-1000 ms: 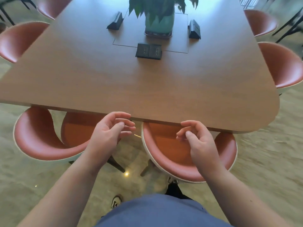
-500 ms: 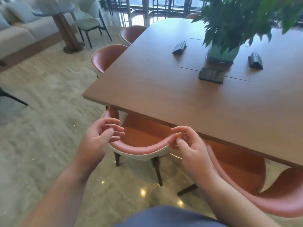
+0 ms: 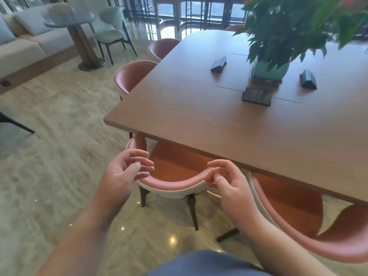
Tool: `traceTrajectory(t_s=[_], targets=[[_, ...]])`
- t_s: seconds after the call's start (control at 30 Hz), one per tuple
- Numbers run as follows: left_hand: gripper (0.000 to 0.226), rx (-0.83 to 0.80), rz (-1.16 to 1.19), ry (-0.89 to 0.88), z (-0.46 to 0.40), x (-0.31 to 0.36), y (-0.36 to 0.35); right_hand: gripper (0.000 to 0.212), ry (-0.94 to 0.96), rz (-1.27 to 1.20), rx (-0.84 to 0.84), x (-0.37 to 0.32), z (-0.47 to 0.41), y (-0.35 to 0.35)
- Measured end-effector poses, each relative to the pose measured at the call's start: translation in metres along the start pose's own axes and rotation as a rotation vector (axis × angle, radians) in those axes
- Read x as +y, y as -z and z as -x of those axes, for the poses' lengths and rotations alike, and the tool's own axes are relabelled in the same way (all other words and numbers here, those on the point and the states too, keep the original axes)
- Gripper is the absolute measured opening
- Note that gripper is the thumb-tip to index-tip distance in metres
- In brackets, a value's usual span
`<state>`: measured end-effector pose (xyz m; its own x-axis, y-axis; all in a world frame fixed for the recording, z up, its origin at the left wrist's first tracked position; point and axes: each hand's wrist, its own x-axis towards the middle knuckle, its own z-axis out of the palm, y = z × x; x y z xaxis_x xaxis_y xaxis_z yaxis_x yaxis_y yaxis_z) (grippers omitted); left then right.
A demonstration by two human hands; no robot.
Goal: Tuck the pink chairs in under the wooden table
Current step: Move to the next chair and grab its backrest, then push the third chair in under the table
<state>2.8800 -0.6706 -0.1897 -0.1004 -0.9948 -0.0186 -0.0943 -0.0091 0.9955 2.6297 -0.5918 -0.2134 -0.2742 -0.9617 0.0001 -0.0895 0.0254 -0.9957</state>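
Note:
The wooden table (image 3: 199, 124) fills the right half of the view. A pink chair (image 3: 173, 184) stands at its near edge, with the seat partly under the top and the curved backrest facing me. My left hand (image 3: 125, 172) curls over the left end of that backrest rim. My right hand (image 3: 227, 180) pinches the right end, fingers over the top and thumb in front. A second pink chair (image 3: 288, 226) stands close to the right, also partly under the table.
Two more pink chairs (image 3: 133, 76) (image 3: 163, 46) sit along the table's left side. A potted plant (image 3: 270, 70) and black boxes (image 3: 256, 95) are on the tabletop. A sofa (image 3: 29, 46), a round pedestal table (image 3: 83, 42) and a pale green chair (image 3: 111, 32) stand far left on the marble floor.
My view swung from the right-hand near chair to the left-hand one. Both hands moved from hovering free onto this chair's backrest rim, and have held there for the last half second.

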Motion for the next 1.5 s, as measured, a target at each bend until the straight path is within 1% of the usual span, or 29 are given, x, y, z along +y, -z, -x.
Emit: traceTrajectory(t_s=[0.13,0.23,0.3,0.37,0.47,0.53,0.67,0.77,0.83,0.97,1.17,1.27,1.33,1.37,1.4,1.47,1.5], targets=[[0.028,-0.123,-0.071,0.004,-0.009,-0.007,-0.056,0.030,-0.040,-0.006,0.099,0.009,0.008,0.045],[0.039,-0.252,-0.153,-0.001,-0.013,-0.010,-0.107,0.029,-0.065,-0.016,0.167,0.017,0.011,0.089],[0.043,-0.330,-0.163,0.026,-0.015,-0.009,-0.144,0.029,-0.079,-0.017,0.208,0.024,0.013,0.122],[0.040,-0.385,-0.149,0.055,-0.018,-0.009,-0.185,0.029,-0.090,-0.022,0.253,0.032,0.015,0.158],[0.033,-0.396,-0.140,0.089,-0.021,-0.010,-0.251,0.028,-0.101,-0.022,0.320,0.044,0.019,0.218],[0.033,-0.404,-0.123,0.105,-0.021,-0.009,-0.299,0.026,-0.114,-0.023,0.357,0.052,0.021,0.261],[0.035,-0.475,-0.143,0.107,-0.018,-0.011,-0.397,0.026,-0.148,-0.050,0.436,0.076,0.022,0.343],[0.037,-0.512,-0.162,0.134,-0.014,-0.021,-0.458,0.031,-0.210,-0.039,0.519,0.104,0.022,0.393],[0.036,-0.525,-0.190,0.174,-0.012,-0.034,-0.486,0.031,-0.267,-0.037,0.552,0.124,0.023,0.420],[0.033,-0.527,-0.294,0.268,-0.012,-0.072,-0.515,0.032,-0.403,-0.036,0.638,0.168,0.029,0.461],[0.035,-0.510,-0.467,0.367,-0.029,-0.149,-0.525,0.034,-0.623,0.022,0.774,0.250,0.030,0.507],[0.037,-0.456,-0.685,0.352,-0.041,-0.193,-0.518,0.034,-0.689,0.190,0.795,0.288,0.026,0.527],[0.056,-0.363,-0.852,0.383,-0.051,-0.221,-0.511,0.032,-0.746,0.391,0.788,0.308,0.020,0.541],[0.068,-0.317,-0.885,0.446,-0.055,-0.234,-0.509,0.037,-0.788,0.480,0.781,0.318,0.017,0.549],[0.077,-0.281,-0.875,0.527,-0.059,-0.246,-0.507,0.047,-0.842,0.530,0.770,0.329,0.013,0.556],[0.090,-0.223,-0.835,0.698,-0.066,-0.264,-0.507,0.067,-0.987,0.511,0.720,0.346,0.005,0.566],[0.092,-0.202,-0.831,0.751,-0.071,-0.272,-0.507,0.072,-1.059,0.475,0.703,0.354,0.000,0.569]])
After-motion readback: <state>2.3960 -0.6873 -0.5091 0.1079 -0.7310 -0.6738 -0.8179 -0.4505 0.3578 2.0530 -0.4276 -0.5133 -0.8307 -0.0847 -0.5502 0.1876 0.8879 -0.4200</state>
